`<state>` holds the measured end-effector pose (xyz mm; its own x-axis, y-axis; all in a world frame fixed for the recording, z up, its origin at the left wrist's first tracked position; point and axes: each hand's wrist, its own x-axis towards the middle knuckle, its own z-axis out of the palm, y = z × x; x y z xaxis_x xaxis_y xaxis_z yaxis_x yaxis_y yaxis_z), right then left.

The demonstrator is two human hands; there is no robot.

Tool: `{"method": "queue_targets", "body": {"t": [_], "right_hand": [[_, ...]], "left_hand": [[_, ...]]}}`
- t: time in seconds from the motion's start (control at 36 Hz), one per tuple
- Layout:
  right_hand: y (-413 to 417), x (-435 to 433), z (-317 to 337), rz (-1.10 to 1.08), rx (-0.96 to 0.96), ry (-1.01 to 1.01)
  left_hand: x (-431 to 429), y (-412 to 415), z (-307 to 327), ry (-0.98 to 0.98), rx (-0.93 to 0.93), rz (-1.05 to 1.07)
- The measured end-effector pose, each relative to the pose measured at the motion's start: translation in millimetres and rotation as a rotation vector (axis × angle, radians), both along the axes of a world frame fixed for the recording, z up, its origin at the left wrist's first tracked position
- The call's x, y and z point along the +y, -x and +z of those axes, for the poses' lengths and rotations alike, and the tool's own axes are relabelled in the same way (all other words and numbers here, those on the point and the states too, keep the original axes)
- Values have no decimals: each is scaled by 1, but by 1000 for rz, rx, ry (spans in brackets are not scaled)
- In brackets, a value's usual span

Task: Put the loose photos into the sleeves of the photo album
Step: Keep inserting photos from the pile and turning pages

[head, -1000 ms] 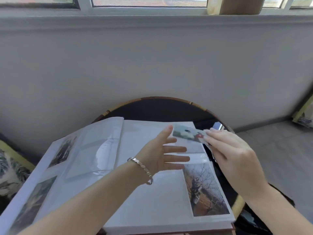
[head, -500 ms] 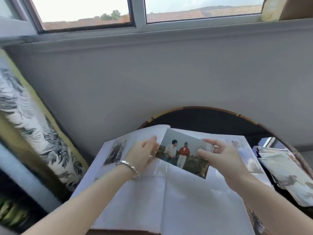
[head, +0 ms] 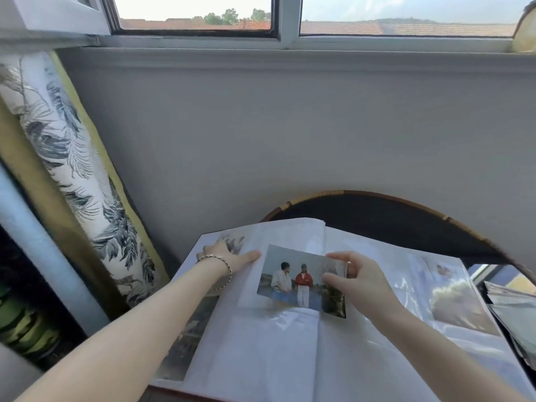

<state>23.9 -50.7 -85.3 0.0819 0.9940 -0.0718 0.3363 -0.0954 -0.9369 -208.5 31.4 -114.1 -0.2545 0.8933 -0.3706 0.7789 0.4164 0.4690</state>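
Pinching the photo (head: 298, 281) by its right edge, my right hand (head: 362, 281) thumb under, fingers over, print low across the open album (head: 261, 358) near its fold, my left hand (head: 232, 256) flat on the left page, fingers straight.

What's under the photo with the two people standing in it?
A white page of the open album, with its clear sleeve, lies under the photo. The patch directly beneath is covered, so whether another print sits there cannot be seen.
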Motion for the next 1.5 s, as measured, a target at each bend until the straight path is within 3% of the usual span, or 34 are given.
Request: {"method": "queue_targets", "body": {"t": [0.14, 0.44, 0.64, 0.72, 0.78, 0.86, 1.0, 1.14, 1.19, 1.28, 1.33, 1.42, 1.5], "right_hand": [[-4, -5, -4, -23, 42, -1], [-15, 3, 1, -67, 129, -37], [11, 39, 19, 14, 100, -103], [26, 59, 21, 46, 63, -103], [35, 69, 22, 70, 38, -84], [49, 81, 20, 112, -4, -42], [67, 100, 13, 125, -108, -78], [74, 117, 12, 242, -113, -36], [75, 128, 14, 237, 35, 96], [76, 143, 17, 226, 445, 334], [75, 151, 15, 278, 334, 310], [76, 156, 13, 501, -271, 57], [80, 157, 8, 883, -866, -110]], "left_hand": [[-9, -20, -9, -83, 93, -350], [-18, -27, -1, -289, -51, -389], [-7, -16, 20, -238, -651, -29], [3, -8, 29, -33, -998, 220], [9, 0, 33, 110, -1104, 241], [17, 12, 35, 197, -1132, 182], [34, 18, 20, 1, -968, 31], [33, 24, 15, -4, -1022, 115], [32, 27, 14, 60, -1110, 139], [33, 31, 13, 48, -1248, 275], [36, 37, 11, -51, -1264, 435], [42, 52, 5, -256, -1163, 566], [43, 62, 2, -416, -1079, 603]]}}
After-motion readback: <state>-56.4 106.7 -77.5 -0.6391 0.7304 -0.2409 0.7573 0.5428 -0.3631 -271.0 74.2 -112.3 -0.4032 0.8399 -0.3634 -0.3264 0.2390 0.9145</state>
